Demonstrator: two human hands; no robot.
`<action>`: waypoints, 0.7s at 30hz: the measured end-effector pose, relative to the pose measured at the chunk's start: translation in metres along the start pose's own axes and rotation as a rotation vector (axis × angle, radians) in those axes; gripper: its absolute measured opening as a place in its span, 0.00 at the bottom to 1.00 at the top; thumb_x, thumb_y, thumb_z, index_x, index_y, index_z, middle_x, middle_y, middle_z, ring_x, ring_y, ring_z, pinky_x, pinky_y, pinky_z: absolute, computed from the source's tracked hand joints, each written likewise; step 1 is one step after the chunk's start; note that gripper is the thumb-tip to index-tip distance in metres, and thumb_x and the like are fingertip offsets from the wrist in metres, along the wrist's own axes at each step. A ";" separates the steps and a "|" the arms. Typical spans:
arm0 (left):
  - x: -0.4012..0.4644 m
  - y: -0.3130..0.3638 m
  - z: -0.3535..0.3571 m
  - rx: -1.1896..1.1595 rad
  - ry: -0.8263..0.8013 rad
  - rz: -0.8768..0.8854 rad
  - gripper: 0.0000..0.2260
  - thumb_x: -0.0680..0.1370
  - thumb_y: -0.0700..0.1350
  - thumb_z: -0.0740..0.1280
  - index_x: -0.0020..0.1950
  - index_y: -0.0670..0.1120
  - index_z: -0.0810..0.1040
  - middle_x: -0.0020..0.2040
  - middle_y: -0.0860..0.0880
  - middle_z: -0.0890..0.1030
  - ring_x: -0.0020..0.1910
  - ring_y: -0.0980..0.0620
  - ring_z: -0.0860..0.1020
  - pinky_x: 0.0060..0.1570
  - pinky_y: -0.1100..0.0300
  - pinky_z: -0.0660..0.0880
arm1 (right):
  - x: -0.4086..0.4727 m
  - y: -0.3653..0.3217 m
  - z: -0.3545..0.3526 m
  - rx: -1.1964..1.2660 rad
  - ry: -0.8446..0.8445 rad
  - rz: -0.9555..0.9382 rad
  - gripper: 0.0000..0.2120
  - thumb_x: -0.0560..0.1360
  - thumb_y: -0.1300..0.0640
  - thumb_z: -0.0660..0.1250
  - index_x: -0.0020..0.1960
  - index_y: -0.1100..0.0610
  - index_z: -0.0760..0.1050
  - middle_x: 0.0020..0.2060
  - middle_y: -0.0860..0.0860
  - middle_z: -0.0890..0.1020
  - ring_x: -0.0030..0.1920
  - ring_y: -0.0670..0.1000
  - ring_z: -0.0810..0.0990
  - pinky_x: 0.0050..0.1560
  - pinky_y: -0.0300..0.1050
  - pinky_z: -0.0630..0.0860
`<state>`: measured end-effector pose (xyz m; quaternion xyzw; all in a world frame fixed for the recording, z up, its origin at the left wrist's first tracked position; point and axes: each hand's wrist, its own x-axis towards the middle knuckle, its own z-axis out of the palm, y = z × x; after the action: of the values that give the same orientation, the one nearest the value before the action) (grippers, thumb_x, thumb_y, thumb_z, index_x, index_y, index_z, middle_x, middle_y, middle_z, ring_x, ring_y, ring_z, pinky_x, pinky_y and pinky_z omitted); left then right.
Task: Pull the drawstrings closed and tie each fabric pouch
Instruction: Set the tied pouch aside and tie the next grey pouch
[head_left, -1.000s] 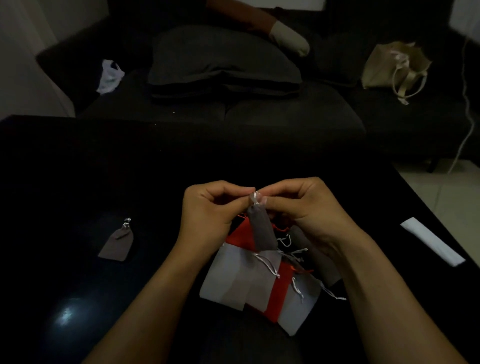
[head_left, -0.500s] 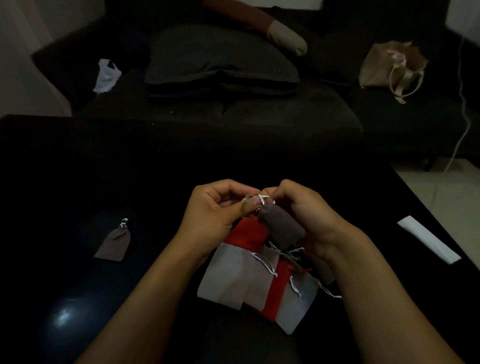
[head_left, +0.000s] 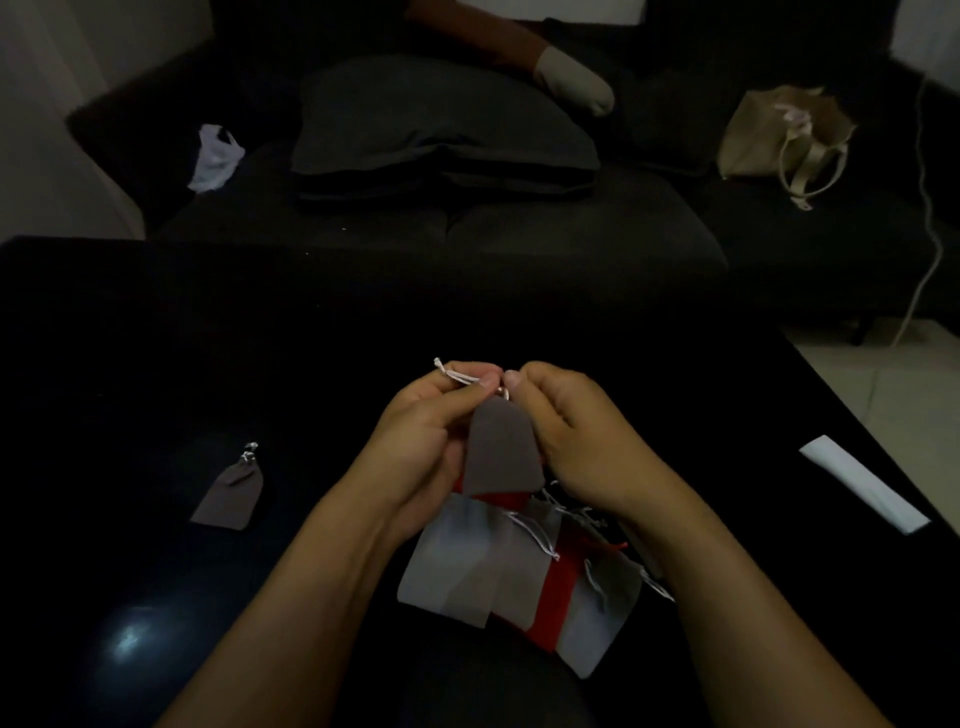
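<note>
Head view shows 1 grey pouch (head_left: 227, 496) lying tied on the black table (head_left: 156, 338), well left of the pile of loose pouches (head_left: 511, 571), so 1 looks done. Above that pile, the left hand (head_left: 421, 441) pinches the white drawstrings (head_left: 457, 375) of a second grey pouch (head_left: 501, 452), while the right hand (head_left: 576, 441) curls at its gathered neck; its knot seems unfinished. Several grey and red pouches in the pile remain. A white paper strip (head_left: 865, 483) lies well right of the pile, a beige tote bag (head_left: 784, 135) sits on the sofa beyond; nothing blocks the hands.

Matt grey cloth pouch (head_left: 501, 449) with silvery cord (head_left: 457, 375); glossy black table (head_left: 130, 597).
</note>
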<state>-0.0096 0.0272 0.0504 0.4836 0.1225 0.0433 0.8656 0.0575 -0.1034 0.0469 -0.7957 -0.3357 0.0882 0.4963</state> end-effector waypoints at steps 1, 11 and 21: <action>0.001 -0.001 -0.002 -0.011 0.001 -0.015 0.05 0.79 0.39 0.63 0.51 0.41 0.78 0.41 0.45 0.82 0.39 0.53 0.81 0.43 0.59 0.79 | 0.000 0.002 -0.002 -0.105 0.012 -0.028 0.16 0.82 0.50 0.60 0.38 0.55 0.70 0.31 0.46 0.73 0.32 0.43 0.71 0.35 0.43 0.68; 0.001 -0.002 0.001 0.003 0.077 0.056 0.10 0.80 0.44 0.64 0.54 0.39 0.79 0.50 0.36 0.84 0.46 0.44 0.85 0.47 0.55 0.83 | -0.002 -0.014 -0.012 0.791 0.037 0.309 0.19 0.76 0.44 0.64 0.41 0.60 0.80 0.33 0.56 0.74 0.30 0.48 0.71 0.29 0.37 0.68; 0.007 -0.003 -0.002 -0.194 0.139 0.036 0.14 0.81 0.52 0.61 0.55 0.44 0.81 0.38 0.47 0.81 0.39 0.54 0.80 0.43 0.61 0.79 | 0.001 -0.010 -0.014 1.429 -0.018 0.393 0.15 0.77 0.49 0.62 0.37 0.57 0.75 0.42 0.53 0.80 0.30 0.43 0.69 0.28 0.31 0.63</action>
<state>-0.0039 0.0288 0.0459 0.3956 0.1684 0.1039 0.8968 0.0607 -0.1100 0.0628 -0.3234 -0.0519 0.3790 0.8655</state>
